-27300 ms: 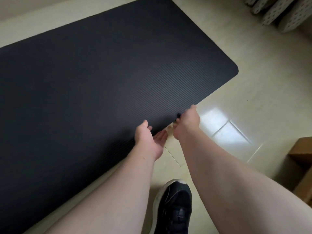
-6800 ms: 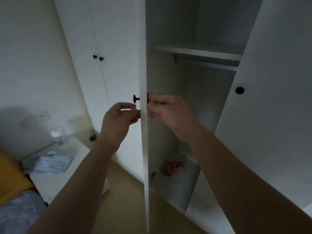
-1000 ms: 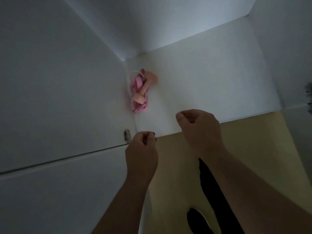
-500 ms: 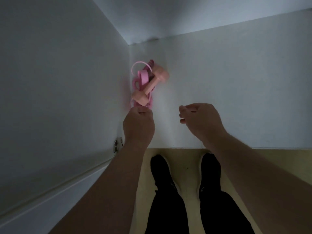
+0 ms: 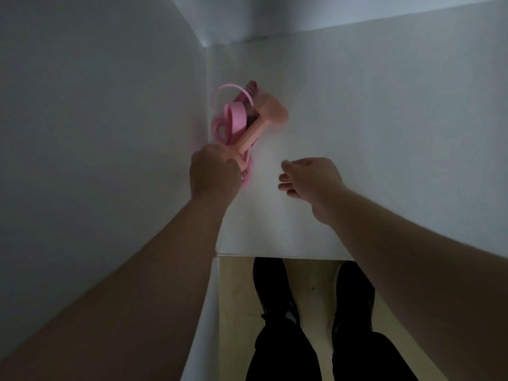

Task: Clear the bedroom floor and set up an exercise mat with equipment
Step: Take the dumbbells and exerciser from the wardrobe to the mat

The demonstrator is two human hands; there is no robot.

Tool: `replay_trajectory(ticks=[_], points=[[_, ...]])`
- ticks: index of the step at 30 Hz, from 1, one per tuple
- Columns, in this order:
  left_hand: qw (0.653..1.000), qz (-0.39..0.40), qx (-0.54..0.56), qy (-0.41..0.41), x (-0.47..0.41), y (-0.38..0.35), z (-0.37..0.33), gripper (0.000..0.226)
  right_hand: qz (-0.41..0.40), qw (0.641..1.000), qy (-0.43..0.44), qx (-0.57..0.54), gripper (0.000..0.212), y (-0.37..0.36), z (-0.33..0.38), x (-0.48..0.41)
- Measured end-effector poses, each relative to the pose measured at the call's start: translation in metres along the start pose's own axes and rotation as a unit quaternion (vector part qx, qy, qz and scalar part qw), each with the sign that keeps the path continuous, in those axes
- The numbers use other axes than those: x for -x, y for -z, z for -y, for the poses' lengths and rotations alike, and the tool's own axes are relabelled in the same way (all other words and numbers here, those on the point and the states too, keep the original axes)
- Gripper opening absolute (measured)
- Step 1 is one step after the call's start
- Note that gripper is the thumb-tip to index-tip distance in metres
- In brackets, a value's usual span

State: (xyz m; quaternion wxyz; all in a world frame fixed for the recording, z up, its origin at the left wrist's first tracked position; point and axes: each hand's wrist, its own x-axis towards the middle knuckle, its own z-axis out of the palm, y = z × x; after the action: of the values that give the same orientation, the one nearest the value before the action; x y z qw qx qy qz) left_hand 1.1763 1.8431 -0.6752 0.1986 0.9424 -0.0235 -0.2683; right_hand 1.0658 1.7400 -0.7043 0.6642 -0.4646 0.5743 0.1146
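Left hand (image 5: pixel 214 173) gripping one pink dumbbell (image 5: pixel 270 110) on wardrobe floor (image 5: pixel 371 166), beside tangled pink bands (image 5: pixel 235 118); right hand (image 5: pixel 310 177) loosely curled, empty.

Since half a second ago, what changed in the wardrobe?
The left hand moved forward and now grips the near end of the pink dumbbell. The right hand stays empty beside it; the dumbbell and pink bands still lie in the wardrobe corner.
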Motion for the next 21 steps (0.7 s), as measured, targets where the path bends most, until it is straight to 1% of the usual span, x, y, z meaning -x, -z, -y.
replay_trajectory(ticks=[3,5,6,7,9,11,14,15,17,18,20,21], points=[[0.998,0.047,0.022,0.025,-0.031,-0.015,0.014,0.011,-0.003,0.998,-0.008,-0.056,0.018,-0.031,0.015,-0.035],[0.998,0.042,0.039,0.038,-0.045,-0.023,0.022,0.008,-0.022,0.997,-0.014,-0.07,0.019,-0.051,0.023,-0.059],[0.997,0.03,0.057,0.04,-0.05,-0.024,0.025,0.009,-0.035,0.997,-0.016,-0.071,0.022,-0.061,0.025,-0.072],[0.997,0.021,0.068,0.036,-0.055,-0.027,0.029,0.016,-0.05,0.996,-0.014,-0.072,0.025,-0.07,0.027,-0.084],[1.0,-0.006,0.02,0.011,-0.058,-0.026,0.034,0.031,-0.068,0.994,-0.009,-0.08,0.033,-0.084,0.032,-0.1],[0.999,-0.036,-0.001,-0.008,-0.064,-0.025,0.043,0.037,-0.077,0.994,0.001,-0.078,0.04,-0.094,0.034,-0.11],[0.999,-0.04,-0.003,-0.007,-0.074,-0.027,0.056,0.039,-0.098,0.991,0.003,-0.091,0.033,-0.102,0.032,-0.123],[0.999,-0.046,-0.001,-0.007,-0.076,-0.027,0.056,0.039,-0.099,0.992,0.009,-0.075,0.031,-0.103,0.033,-0.126],[0.998,-0.058,0.008,-0.012,-0.079,-0.024,0.056,0.039,-0.083,0.996,0.025,-0.037,0.027,-0.103,0.037,-0.129],[0.998,-0.063,0.016,-0.017,-0.08,-0.022,0.054,0.039,-0.073,0.996,0.032,-0.04,0.02,-0.101,0.039,-0.128],[0.997,-0.07,0.033,-0.013,-0.082,-0.02,0.048,0.039,-0.038,0.996,0.011,-0.083,0.012,-0.09,0.036,-0.122],[0.997,-0.072,0.04,-0.004,-0.083,-0.018,0.044,0.039,-0.008,0.994,0.001,-0.112,0.014,-0.081,0.033,-0.116]])
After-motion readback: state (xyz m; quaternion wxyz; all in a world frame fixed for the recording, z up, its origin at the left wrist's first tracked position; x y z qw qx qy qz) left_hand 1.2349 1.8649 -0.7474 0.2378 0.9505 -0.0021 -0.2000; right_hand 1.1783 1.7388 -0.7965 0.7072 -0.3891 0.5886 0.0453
